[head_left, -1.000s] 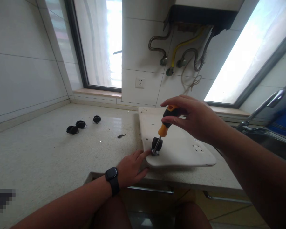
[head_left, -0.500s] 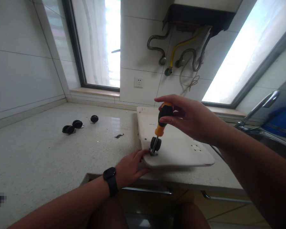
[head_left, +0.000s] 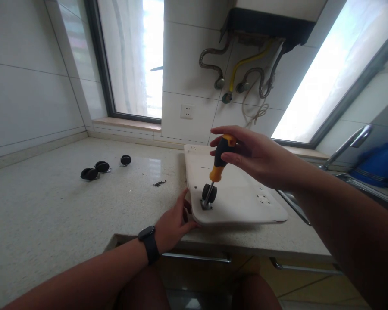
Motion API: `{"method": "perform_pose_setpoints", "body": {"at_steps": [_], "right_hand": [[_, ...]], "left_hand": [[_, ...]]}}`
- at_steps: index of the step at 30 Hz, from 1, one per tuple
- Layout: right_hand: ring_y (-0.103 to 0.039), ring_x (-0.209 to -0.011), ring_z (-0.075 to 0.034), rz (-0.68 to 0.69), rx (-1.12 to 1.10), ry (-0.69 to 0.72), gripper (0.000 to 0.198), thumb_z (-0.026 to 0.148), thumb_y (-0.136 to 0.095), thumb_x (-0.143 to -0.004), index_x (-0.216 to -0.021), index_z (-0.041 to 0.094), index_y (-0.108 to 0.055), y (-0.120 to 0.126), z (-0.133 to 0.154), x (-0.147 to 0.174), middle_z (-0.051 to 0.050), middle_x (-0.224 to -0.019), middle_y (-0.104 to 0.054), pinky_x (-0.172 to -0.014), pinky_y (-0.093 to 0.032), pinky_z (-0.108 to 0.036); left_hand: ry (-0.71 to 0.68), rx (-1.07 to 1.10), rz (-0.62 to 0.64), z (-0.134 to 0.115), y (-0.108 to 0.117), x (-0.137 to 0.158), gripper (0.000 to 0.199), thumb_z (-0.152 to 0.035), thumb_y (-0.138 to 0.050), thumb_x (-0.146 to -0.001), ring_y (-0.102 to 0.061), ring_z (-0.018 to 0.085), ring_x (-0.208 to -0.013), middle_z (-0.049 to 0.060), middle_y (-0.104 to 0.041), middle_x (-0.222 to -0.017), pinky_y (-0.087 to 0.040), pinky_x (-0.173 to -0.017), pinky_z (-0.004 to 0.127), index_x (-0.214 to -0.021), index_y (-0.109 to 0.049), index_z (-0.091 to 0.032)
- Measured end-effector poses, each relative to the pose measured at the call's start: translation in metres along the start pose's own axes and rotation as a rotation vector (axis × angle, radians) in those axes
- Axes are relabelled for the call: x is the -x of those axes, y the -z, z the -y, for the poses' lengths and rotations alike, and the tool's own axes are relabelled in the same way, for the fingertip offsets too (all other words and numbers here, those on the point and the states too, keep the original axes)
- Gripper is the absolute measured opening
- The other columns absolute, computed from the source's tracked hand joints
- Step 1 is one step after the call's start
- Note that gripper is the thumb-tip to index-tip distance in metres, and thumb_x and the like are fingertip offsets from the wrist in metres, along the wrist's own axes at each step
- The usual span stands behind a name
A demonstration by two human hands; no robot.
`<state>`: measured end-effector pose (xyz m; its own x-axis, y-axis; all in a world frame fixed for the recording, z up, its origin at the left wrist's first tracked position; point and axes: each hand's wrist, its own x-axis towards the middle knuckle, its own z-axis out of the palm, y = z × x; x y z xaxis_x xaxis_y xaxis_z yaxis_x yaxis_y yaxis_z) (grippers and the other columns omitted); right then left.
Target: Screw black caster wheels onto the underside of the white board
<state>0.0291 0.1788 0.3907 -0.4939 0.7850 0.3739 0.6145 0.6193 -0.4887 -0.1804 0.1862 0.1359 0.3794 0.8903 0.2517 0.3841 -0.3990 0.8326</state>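
My right hand [head_left: 245, 150] is wrapped round the black and orange handle of a screwdriver [head_left: 220, 157]. The shaft slants down to the metal plate of a black caster wheel [head_left: 210, 193], at the near left corner of a white board [head_left: 236, 198]. My left hand [head_left: 174, 219], with a black watch on its wrist, grips that corner, fingers along the left edge and thumb at the front edge. Where the screwdriver's tip meets the plate is too small to make out. Groups of holes show at the board's other corners.
Three black caster wheels [head_left: 101, 166] lie on the speckled countertop [head_left: 132, 206] to the left. A small pile of dark screws [head_left: 159, 183] sits between them and the board. A faucet [head_left: 349, 144] and sink are at the right; drawer handles [head_left: 197, 257] run below the counter's front edge.
My left fingers have moved off the caster's plate to the board's left edge. The screwdriver stays at the plate, while my right fingers have shifted slightly on its handle.
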Motion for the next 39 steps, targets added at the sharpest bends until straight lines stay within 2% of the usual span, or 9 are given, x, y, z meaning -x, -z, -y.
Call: {"method": "perform_pose_setpoints", "body": {"at_steps": [5, 8, 14, 18, 25, 27, 34, 36, 39], "right_hand": [[-0.07, -0.087, -0.028, -0.203, 0.227, -0.118, 0.046, 0.056, -0.075, -0.081, -0.116, 0.027, -0.07, -0.007, 0.003, -0.003, -0.008, -0.099, -0.074, -0.078, -0.06, -0.05], [-0.069, -0.086, -0.03, -0.245, 0.335, -0.119, 0.045, 0.059, -0.072, -0.082, -0.11, 0.024, -0.068, -0.012, 0.005, -0.004, -0.009, -0.094, -0.072, -0.075, -0.058, -0.051], [-0.066, -0.118, -0.028, 0.057, -0.05, 0.036, 0.049, 0.037, -0.057, -0.097, -0.144, 0.033, -0.047, -0.006, 0.001, -0.002, -0.01, -0.147, -0.055, -0.097, -0.056, -0.05], [-0.067, -0.116, -0.027, 0.142, -0.167, 0.097, 0.051, 0.035, -0.062, -0.094, -0.144, 0.031, -0.049, 0.0, -0.006, -0.006, -0.009, -0.137, -0.063, -0.099, -0.057, -0.048], [-0.07, -0.086, -0.029, -0.222, 0.21, -0.109, 0.05, 0.059, -0.078, -0.077, -0.111, 0.025, -0.068, -0.012, -0.004, -0.013, -0.008, -0.096, -0.073, -0.076, -0.06, -0.05], [-0.07, -0.085, -0.029, -0.26, 0.279, -0.122, 0.053, 0.062, -0.076, -0.078, -0.114, 0.025, -0.067, -0.016, -0.002, -0.012, -0.008, -0.095, -0.073, -0.075, -0.059, -0.051], [-0.067, -0.116, -0.027, 0.077, -0.098, 0.028, 0.05, 0.037, -0.06, -0.095, -0.143, 0.03, -0.051, -0.003, -0.005, -0.007, -0.011, -0.141, -0.06, -0.093, -0.059, -0.047], [-0.068, -0.115, -0.026, 0.138, -0.174, 0.06, 0.05, 0.036, -0.063, -0.093, -0.142, 0.03, -0.053, 0.001, -0.006, -0.008, -0.01, -0.14, -0.061, -0.096, -0.059, -0.047], [-0.071, -0.107, -0.026, 0.047, -0.082, 0.03, 0.049, 0.043, -0.07, -0.089, -0.135, 0.03, -0.061, 0.001, -0.006, -0.01, -0.008, -0.123, -0.07, -0.095, -0.059, -0.048]], "left_hand": [[-0.037, -0.075, 0.024, 0.002, -0.001, -0.001, 0.096, -0.056, -0.058, -0.096, -0.063, 0.022, -0.084, 0.007, -0.068, -0.112, -0.048, -0.078, 0.04, -0.166, 0.0, -0.026], [-0.057, -0.12, 0.027, 0.002, -0.001, -0.001, 0.096, -0.061, -0.053, -0.097, -0.063, 0.023, -0.082, 0.007, -0.07, -0.106, -0.047, -0.075, 0.039, -0.166, 0.002, -0.024], [-0.058, -0.164, 0.024, 0.002, -0.001, 0.0, 0.098, -0.061, -0.053, -0.096, -0.063, 0.024, -0.08, 0.009, -0.071, -0.105, -0.046, -0.072, 0.039, -0.166, 0.003, -0.022], [-0.081, -0.176, 0.012, 0.004, -0.003, 0.0, 0.096, -0.06, -0.051, -0.097, -0.064, 0.025, -0.083, 0.01, -0.072, -0.106, -0.047, -0.074, 0.039, -0.166, 0.004, -0.022], [-0.083, -0.187, 0.004, 0.005, -0.003, 0.0, 0.096, -0.062, -0.049, -0.098, -0.065, 0.027, -0.085, 0.01, -0.072, -0.106, -0.047, -0.075, 0.04, -0.166, 0.004, -0.021], [-0.084, -0.183, 0.008, 0.005, -0.003, 0.0, 0.096, -0.062, -0.049, -0.097, -0.065, 0.027, -0.087, 0.011, -0.072, -0.11, -0.048, -0.076, 0.041, -0.166, 0.004, -0.022], [-0.059, -0.186, 0.032, 0.003, -0.002, 0.0, 0.099, -0.065, -0.049, -0.097, -0.065, 0.028, -0.087, 0.013, -0.072, -0.113, -0.048, -0.077, 0.043, -0.166, 0.005, -0.02], [-0.062, -0.188, 0.031, 0.003, -0.002, 0.001, 0.099, -0.065, -0.05, -0.097, -0.065, 0.028, -0.087, 0.012, -0.072, -0.114, -0.048, -0.077, 0.043, -0.166, 0.006, -0.021], [-0.074, -0.177, 0.028, 0.005, -0.002, 0.001, 0.099, -0.063, -0.051, -0.097, -0.066, 0.029, -0.092, 0.013, -0.071, -0.119, -0.049, -0.08, 0.044, -0.166, 0.007, -0.023]]}}
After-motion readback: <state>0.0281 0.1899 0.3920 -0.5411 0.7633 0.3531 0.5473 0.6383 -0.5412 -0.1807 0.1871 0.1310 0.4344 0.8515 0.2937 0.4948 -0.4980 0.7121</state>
